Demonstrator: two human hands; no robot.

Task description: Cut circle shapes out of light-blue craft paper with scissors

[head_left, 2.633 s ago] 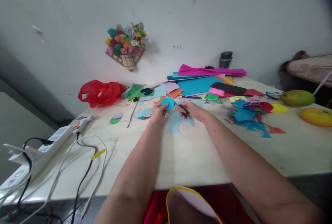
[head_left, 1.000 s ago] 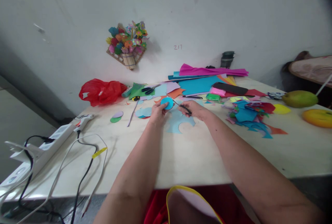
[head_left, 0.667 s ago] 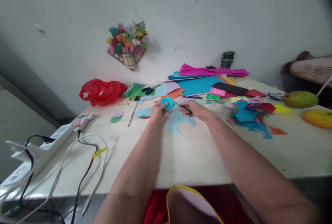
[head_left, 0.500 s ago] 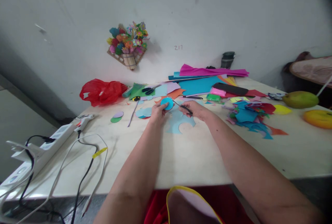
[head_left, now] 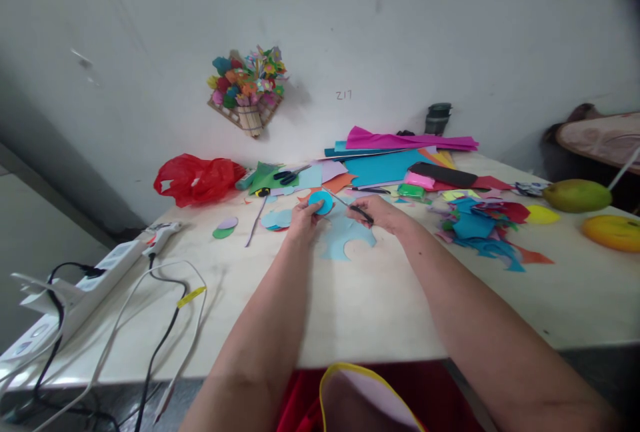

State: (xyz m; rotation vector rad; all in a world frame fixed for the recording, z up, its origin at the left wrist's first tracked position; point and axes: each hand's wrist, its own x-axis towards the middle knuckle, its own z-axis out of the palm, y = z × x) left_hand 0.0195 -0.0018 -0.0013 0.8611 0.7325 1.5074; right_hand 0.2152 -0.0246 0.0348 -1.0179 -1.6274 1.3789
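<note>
My left hand (head_left: 304, 219) pinches a round blue paper disc (head_left: 321, 202) over the middle of the table. Beside it, my right hand (head_left: 380, 214) grips black-handled scissors (head_left: 361, 213), whose blades point up and left toward the disc's right edge. Whether the blades touch the paper I cannot tell. Under my hands lies a light blue paper scrap (head_left: 345, 235) with curved cut-outs. Several cut paper discs (head_left: 277, 220) lie left of my left hand. Farther left, a lilac disc (head_left: 228, 223) overlaps a green disc (head_left: 223, 233).
A second pair of scissors (head_left: 286, 177) rests near a red plastic bag (head_left: 197, 179). Paper scraps (head_left: 473, 222) are heaped at right, beside a green mango (head_left: 577, 195). A black phone (head_left: 443, 173) lies behind. A power strip (head_left: 107, 279) and cables run along the left edge.
The scissors and both hands stay almost in place at the blue disc. The whole view has shifted very slightly; nothing has been let go or picked up.
</note>
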